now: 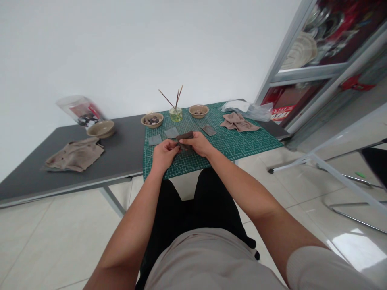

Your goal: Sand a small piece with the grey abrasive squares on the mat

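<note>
Dark brown swatch (185, 137) pinched between the left hand (165, 155) and right hand (196, 144), long axis lying sideways over the green cutting mat (229, 141).

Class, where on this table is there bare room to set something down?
Grey tabletop shows between the crumpled beige cloth and the green cutting mat. Green mat shows right of the right hand, in front of the second beige cloth. Crowded: the mat's back edge, with a bowl, another bowl, a brush jar, and the grey swatches near the left hand.
</note>
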Tool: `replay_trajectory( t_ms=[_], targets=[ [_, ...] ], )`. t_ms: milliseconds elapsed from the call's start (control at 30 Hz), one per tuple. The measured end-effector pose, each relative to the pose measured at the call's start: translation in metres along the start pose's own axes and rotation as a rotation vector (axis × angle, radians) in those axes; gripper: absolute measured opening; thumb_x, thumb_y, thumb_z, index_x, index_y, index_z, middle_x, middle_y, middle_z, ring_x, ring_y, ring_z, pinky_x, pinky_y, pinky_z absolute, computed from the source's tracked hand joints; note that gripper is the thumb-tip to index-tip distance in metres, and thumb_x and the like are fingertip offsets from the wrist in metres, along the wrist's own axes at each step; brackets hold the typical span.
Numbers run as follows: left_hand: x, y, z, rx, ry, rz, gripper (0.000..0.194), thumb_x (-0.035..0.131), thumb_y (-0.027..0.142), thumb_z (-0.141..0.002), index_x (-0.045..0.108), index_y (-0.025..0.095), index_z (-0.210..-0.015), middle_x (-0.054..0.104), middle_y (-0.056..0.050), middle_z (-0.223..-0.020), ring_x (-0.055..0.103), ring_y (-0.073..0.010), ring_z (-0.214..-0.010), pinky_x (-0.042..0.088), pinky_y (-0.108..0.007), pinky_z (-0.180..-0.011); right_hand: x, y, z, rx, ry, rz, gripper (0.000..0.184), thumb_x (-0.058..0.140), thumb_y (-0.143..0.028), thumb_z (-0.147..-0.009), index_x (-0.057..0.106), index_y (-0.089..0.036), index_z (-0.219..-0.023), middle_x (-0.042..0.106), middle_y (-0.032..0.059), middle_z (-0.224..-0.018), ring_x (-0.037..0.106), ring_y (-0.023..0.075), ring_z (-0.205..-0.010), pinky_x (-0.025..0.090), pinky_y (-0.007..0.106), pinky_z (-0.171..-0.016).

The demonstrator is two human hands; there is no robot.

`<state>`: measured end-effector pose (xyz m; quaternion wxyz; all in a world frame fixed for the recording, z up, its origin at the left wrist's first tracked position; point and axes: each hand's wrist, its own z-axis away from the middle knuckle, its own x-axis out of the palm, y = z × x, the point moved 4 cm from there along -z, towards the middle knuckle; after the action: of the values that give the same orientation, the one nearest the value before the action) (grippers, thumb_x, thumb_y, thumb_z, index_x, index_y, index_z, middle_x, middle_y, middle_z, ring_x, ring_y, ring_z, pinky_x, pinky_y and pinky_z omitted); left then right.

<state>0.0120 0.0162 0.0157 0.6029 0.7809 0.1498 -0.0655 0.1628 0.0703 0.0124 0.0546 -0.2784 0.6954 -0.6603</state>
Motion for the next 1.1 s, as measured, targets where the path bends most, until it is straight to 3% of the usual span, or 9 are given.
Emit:
replay_trajectory(
  t_ms=[167,367,533,667,900,1100],
  targets=[
    [-0.001,0.002,0.001,-0.029,0.023,0.047,0.015,0.072,0.031,-0.074,0.067,0.019,-0.082,0.072,-0.001,-0.069,0.069,-0.0171,-0.065,0.051,-0.027,-0.063,0.003,-0.003,0.002,0.016,-0.037,0.002,0.032,0.087,-0.032,-0.057,0.072,-0.012,-0.077,0.068,0.0008,-0.064,0.058,0.0121,-0.058,0.046,0.025,-0.054],
    [0.001,0.008,0.002,0.032,-0.014,-0.091,0.010,0.071,0.028,-0.075,0.067,0.020,-0.080,0.072,0.000,-0.071,0.066,-0.0152,-0.065,0.048,-0.025,-0.062,0.002,-0.004,0.002,-0.013,0.012,0.006,0.029,0.086,-0.032,-0.058,0.071,-0.013,-0.076,0.065,-0.0011,-0.061,0.054,0.0106,-0.053,0.043,0.024,-0.051],
    [-0.001,0.008,0.002,-0.017,0.038,0.016,0.012,0.070,0.029,-0.075,0.066,0.019,-0.081,0.072,0.000,-0.069,0.068,-0.0160,-0.065,0.049,-0.026,-0.062,0.003,-0.003,0.002,0.015,-0.017,0.000,0.032,0.088,-0.031,-0.056,0.072,-0.012,-0.077,0.069,0.0012,-0.066,0.059,0.0124,-0.060,0.046,0.025,-0.056],
    [-0.001,0.010,0.003,0.007,-0.001,-0.049,0.011,0.070,0.028,-0.076,0.065,0.019,-0.080,0.071,0.000,-0.068,0.066,-0.0154,-0.064,0.048,-0.025,-0.061,0.003,-0.003,0.003,0.016,-0.005,0.013,0.032,0.087,-0.032,-0.057,0.071,-0.012,-0.077,0.067,0.0006,-0.065,0.058,0.0120,-0.058,0.045,0.025,-0.054],
    [0.001,0.013,0.005,0.076,-0.021,-0.133,0.010,0.066,0.029,-0.079,0.067,0.020,-0.083,0.070,0.001,-0.069,0.063,-0.0146,-0.064,0.047,-0.026,-0.063,0.003,-0.003,0.002,-0.024,0.050,0.038,0.028,0.084,-0.033,-0.059,0.067,-0.015,-0.071,0.063,-0.0018,-0.058,0.054,0.0111,-0.052,0.045,0.025,-0.050],
    [0.000,0.007,0.003,0.075,0.009,-0.101,0.013,0.067,0.030,-0.078,0.068,0.022,-0.089,0.067,0.002,-0.071,0.062,-0.0143,-0.063,0.049,-0.026,-0.064,-0.004,-0.001,-0.001,-0.052,0.171,0.026,0.030,0.082,-0.034,-0.062,0.069,-0.015,-0.082,0.068,0.0003,-0.067,0.058,0.0122,-0.056,0.045,0.024,-0.048]
  ],
)
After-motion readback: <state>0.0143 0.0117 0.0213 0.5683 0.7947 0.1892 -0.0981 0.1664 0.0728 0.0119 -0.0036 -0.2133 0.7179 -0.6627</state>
